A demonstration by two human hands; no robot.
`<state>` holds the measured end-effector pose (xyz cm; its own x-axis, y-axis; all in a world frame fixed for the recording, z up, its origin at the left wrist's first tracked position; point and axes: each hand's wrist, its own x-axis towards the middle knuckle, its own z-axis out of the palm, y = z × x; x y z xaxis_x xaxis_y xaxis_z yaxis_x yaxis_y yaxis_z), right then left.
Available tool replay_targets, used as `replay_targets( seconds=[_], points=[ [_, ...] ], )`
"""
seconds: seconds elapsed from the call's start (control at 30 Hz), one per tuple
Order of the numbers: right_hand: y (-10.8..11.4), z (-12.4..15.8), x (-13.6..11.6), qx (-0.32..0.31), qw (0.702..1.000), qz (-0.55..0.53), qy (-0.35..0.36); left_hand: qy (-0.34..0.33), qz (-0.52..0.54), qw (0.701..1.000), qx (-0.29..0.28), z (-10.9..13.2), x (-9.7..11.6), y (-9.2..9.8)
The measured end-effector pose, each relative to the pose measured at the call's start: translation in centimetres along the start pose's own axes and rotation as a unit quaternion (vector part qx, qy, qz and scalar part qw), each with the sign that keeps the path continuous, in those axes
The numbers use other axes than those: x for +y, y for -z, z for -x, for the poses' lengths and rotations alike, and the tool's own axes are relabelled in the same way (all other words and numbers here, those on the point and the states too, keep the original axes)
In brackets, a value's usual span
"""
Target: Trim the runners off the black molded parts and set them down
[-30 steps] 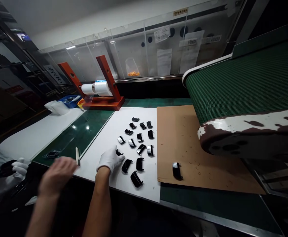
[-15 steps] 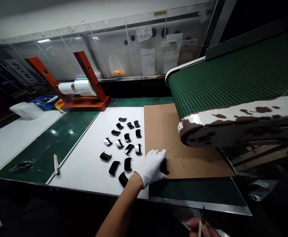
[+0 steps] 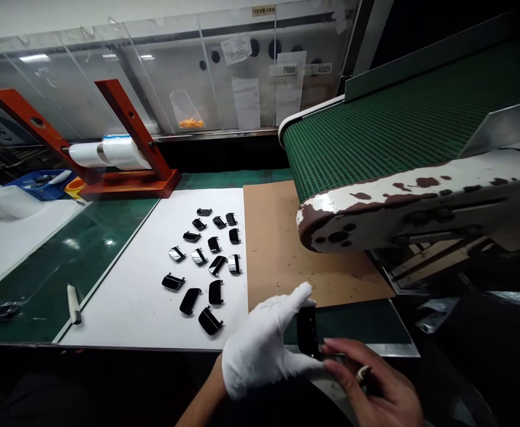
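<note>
My left hand (image 3: pixel 260 350), in a white cotton glove, grips a glossy black curved plastic part (image 3: pixel 307 332) between thumb and fingers, just past the cardboard's front edge. My bare right hand (image 3: pixel 367 385) comes in from the lower right, its fingertips against the part's lower end. A small white-handled knife (image 3: pixel 363 373) sits in those fingers, its blade hidden. Several similar black parts (image 3: pixel 199 256) lie in loose rows on a white sheet (image 3: pixel 121 284), to the left of both hands.
A brown cardboard sheet (image 3: pixel 278 249) lies beneath a green mesh conveyor belt (image 3: pixel 376 124), whose chipped end overhangs it. Another white-handled knife (image 3: pixel 73 303) lies at the white sheet's left edge on the green mat (image 3: pixel 108 237). An orange stand (image 3: pixel 121 172) holds a white film roll behind.
The black part has left the cardboard and is now raised toward me in my left hand. My right hand has moved up onto it. The whole scene has shifted left in view.
</note>
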<state>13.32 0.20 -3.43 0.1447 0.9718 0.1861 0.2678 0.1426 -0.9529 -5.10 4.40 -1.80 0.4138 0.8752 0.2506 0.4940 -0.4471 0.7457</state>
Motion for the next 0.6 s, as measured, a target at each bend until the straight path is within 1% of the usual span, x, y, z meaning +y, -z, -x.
replay_targets(
  seconds=[0.07,0.1,0.13,0.17,0.2,0.27,0.3,0.33,0.4,0.47,0.53,0.6],
  points=[
    [0.2,-0.2,-0.5,-0.042,0.997,-0.005,0.057,-0.031,0.015,0.999,0.017,0.1,1.0,0.2],
    [0.2,-0.3,-0.6,-0.052,0.996,-0.006,0.075,-0.038,0.017,0.999,0.024,0.1,1.4,0.2],
    [0.3,-0.2,-0.8,-0.049,0.996,-0.007,0.081,-0.043,0.019,0.998,0.031,0.1,1.7,0.2],
    [0.3,0.0,-0.8,-0.033,0.997,-0.011,0.075,-0.044,0.023,0.998,0.042,0.2,1.9,0.2],
    [0.2,0.2,-0.9,-0.006,0.998,-0.018,0.057,-0.043,0.032,0.997,0.055,0.3,2.1,0.1],
    [0.0,0.8,-0.7,0.058,0.997,-0.054,-0.006,-0.028,0.065,0.994,0.082,0.5,2.4,-0.2],
    [-0.1,1.0,-0.4,0.070,0.993,-0.090,-0.040,-0.015,0.087,0.992,0.092,0.7,2.6,-0.4],
    [-0.3,1.2,-0.1,0.069,0.985,-0.138,-0.071,0.000,0.109,0.989,0.096,0.8,2.7,-0.6],
    [-0.5,1.5,0.5,0.044,0.960,-0.246,-0.125,0.018,0.152,0.984,0.094,0.9,2.9,-1.1],
    [-0.7,1.6,1.0,0.016,0.935,-0.319,-0.157,0.022,0.188,0.977,0.096,1.0,3.0,-1.6],
    [-0.9,1.7,0.9,0.012,0.927,-0.332,-0.175,0.026,0.213,0.971,0.105,1.0,2.9,-2.0],
    [-1.0,1.8,0.5,0.017,0.931,-0.316,-0.184,0.034,0.224,0.968,0.112,1.0,2.8,-2.2]
  ],
)
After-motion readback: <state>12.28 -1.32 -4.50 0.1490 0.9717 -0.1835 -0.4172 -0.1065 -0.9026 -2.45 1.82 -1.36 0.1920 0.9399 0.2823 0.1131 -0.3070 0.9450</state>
